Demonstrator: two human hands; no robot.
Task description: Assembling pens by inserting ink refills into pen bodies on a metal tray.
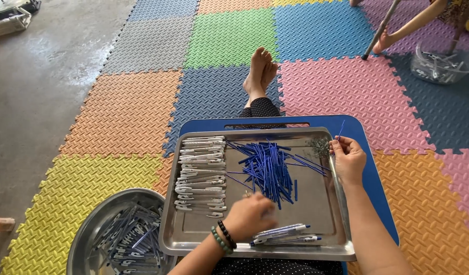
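Left hand [249,216] blurred over tray [323,244], grip unclear; right hand [348,159] pinching blue refill [341,129] at far right corner: keep refill straight.

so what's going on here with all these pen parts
A person sits on foam floor mats with a steel tray on their lap. The right hand pinches a thin blue refill at the tray's far edge. The left hand reaches over the tray near finished pens, beside blue refills and white pen barrels.

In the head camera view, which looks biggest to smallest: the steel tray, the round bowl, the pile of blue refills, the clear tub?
1. Steel tray
2. Round bowl, partly cut off by the frame
3. Pile of blue refills
4. Clear tub, though it sits farther away, so unsure
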